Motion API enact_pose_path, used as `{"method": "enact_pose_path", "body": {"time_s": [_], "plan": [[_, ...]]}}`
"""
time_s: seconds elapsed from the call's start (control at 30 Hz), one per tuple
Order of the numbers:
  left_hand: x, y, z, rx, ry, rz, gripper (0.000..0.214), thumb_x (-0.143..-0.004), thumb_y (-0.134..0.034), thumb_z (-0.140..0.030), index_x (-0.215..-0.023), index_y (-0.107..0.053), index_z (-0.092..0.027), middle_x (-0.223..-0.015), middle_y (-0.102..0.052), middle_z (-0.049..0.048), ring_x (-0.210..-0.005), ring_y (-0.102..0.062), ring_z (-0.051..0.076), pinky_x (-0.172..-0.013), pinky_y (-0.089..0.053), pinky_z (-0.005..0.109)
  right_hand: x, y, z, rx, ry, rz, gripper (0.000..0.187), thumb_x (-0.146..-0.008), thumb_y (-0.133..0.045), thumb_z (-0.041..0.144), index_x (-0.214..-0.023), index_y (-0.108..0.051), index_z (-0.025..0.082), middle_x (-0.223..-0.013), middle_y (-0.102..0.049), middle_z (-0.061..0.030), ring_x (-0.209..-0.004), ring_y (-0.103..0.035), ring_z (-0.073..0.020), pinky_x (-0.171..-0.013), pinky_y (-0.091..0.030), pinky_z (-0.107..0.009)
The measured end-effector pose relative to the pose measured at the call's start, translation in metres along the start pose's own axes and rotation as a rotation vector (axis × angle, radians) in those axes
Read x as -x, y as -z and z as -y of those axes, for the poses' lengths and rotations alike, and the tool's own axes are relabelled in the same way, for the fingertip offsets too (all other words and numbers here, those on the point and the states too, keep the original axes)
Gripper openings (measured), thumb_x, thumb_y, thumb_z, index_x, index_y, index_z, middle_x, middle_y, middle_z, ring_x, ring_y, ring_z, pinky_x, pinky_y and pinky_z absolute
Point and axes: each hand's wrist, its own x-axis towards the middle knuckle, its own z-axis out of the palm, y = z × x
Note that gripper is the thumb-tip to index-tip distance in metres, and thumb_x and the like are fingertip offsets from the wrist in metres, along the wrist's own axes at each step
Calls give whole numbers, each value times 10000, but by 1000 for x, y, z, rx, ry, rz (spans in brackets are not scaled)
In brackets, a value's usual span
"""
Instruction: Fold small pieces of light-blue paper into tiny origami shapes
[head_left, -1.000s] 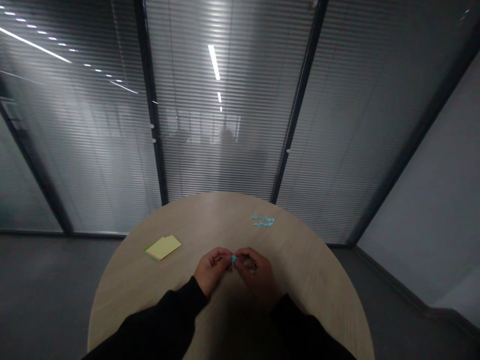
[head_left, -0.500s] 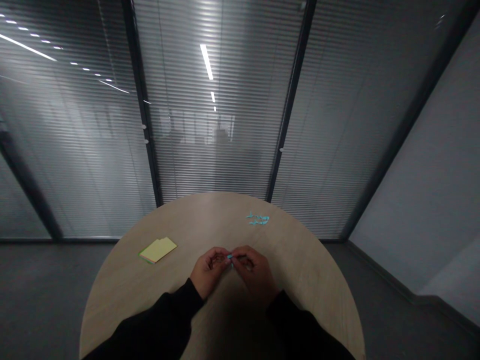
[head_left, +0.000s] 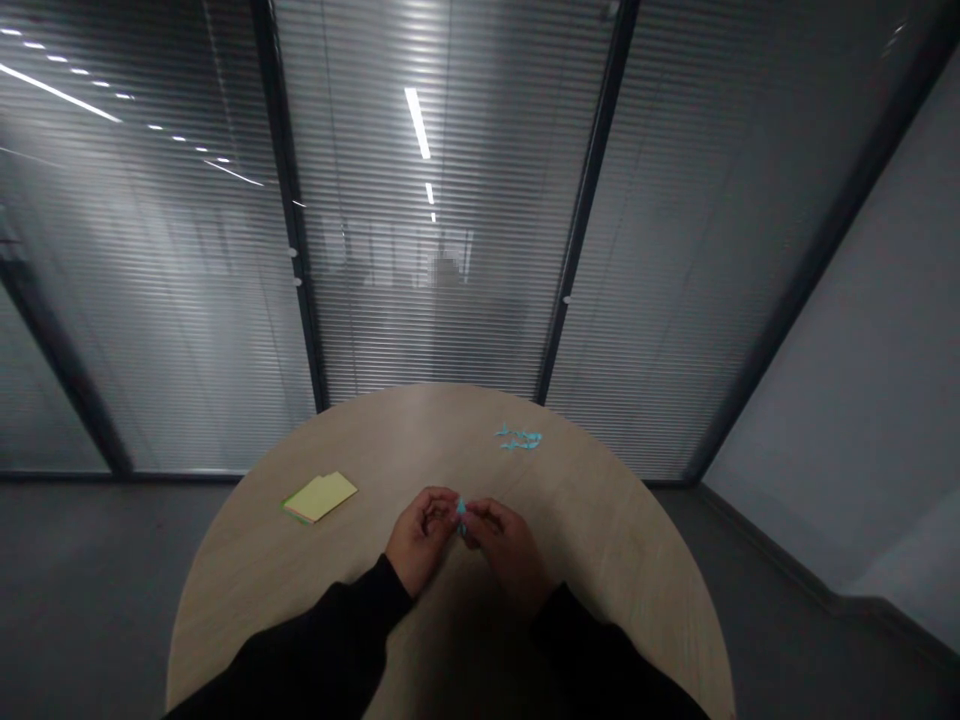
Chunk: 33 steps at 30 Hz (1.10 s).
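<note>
My left hand and my right hand meet above the middle of the round wooden table. Between their fingertips they pinch a tiny teal paper piece, which is partly hidden by my fingers. Farther off, beyond my right hand, lie several small teal paper scraps. A stack of yellow sticky notes with green and orange layers beneath lies to the left of my left hand, out of reach of my fingers.
The table's curved edge runs around the scene, with a grey floor beyond it. Behind the table stands a glass partition with closed horizontal blinds and dark frames. A grey wall rises on the right.
The teal piece now stands more upright between my fingertips, and my hands have shifted slightly. The view has moved a little from the earliest frame. The notes and scraps lie unmoved on the table.
</note>
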Motion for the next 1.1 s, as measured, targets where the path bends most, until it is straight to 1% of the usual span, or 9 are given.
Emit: {"method": "enact_pose_path", "body": {"time_s": [0.1, 0.27, 0.37, 0.57, 0.7, 0.83, 0.9, 1.03, 1.1], "plan": [[0, 0, 0, -13, -15, 13, 352, -767, -752, -428, -929, -577, -169, -766, -611, 5, -659, -551, 116, -618, -418, 239, 2, 0, 5, 36, 1, 4, 275, -792, -678, 429, -785, -654, 155, -632, -602, 6, -604, -554, -136, -602, -439, -260], [0, -2, -4, -23, -47, 13, 365, -768, -745, -431, -781, -466, -196, -648, -477, -70, -522, -374, 66, -519, -297, 205, 1, 0, 5, 79, -10, -8, 270, -790, -675, 426, -784, -652, 157, -638, -606, 4, -610, -552, -141, -592, -428, -253], [0, -3, -5, -50, -57, -6, 394, -758, -745, -431, -734, -422, -207, -637, -451, -72, -540, -373, 77, -531, -305, 208, 0, 0, 3, 151, 10, 0, 267, -815, -650, 428, -795, -650, 162, -655, -616, -4, -624, -565, -149, -598, -437, -253], [2, -5, -5, -121, -58, -36, 325, -787, -702, -429, -774, -470, -203, -611, -419, -76, -543, -384, 91, -543, -319, 218, -1, 0, 3, 249, 95, -1, 246, -857, -596, 417, -801, -640, 181, -667, -631, -14, -636, -594, -172, -600, -456, -270], [2, -2, -1, -129, -73, -47, 314, -806, -681, -457, -819, -509, -194, -650, -493, -48, -569, -455, 104, -566, -365, 230, -3, -2, 1, 195, 109, 13, 247, -856, -606, 427, -805, -642, 188, -714, -666, -30, -678, -634, -191, -638, -500, -292], [1, 0, 2, -77, -71, -68, 364, -808, -688, -455, -1009, -558, -181, -760, -596, 1, -691, -578, 145, -680, -466, 276, -3, -4, -5, 127, 106, -13, 259, -840, -657, 442, -888, -644, 189, -837, -712, -60, -788, -678, -214, -718, -539, -322], [1, 1, 1, -69, -60, -69, 407, -793, -704, -455, -1060, -571, -178, -782, -624, 15, -726, -604, 161, -716, -487, 297, -3, -4, -7, 94, 101, -7, 275, -823, -691, 428, -945, -637, 188, -889, -722, -68, -837, -690, -220, -760, -549, -335], [1, 2, -2, -124, -45, -81, 455, -804, -672, -511, -1103, -630, -171, -867, -675, 57, -751, -611, 175, -691, -493, 302, -2, -2, -7, 94, 97, -7, 291, -837, -683, 436, -955, -641, 173, -897, -729, -79, -829, -698, -220, -777, -554, -349], [0, 4, -3, -162, -38, -103, 455, -834, -610, -559, -1042, -682, -160, -905, -684, 79, -773, -607, 184, -693, -494, 307, -2, 0, -5, 148, 116, -16, 303, -844, -676, 446, -965, -659, 168, -920, -734, -90, -847, -700, -227, -789, -555, -356]]}}
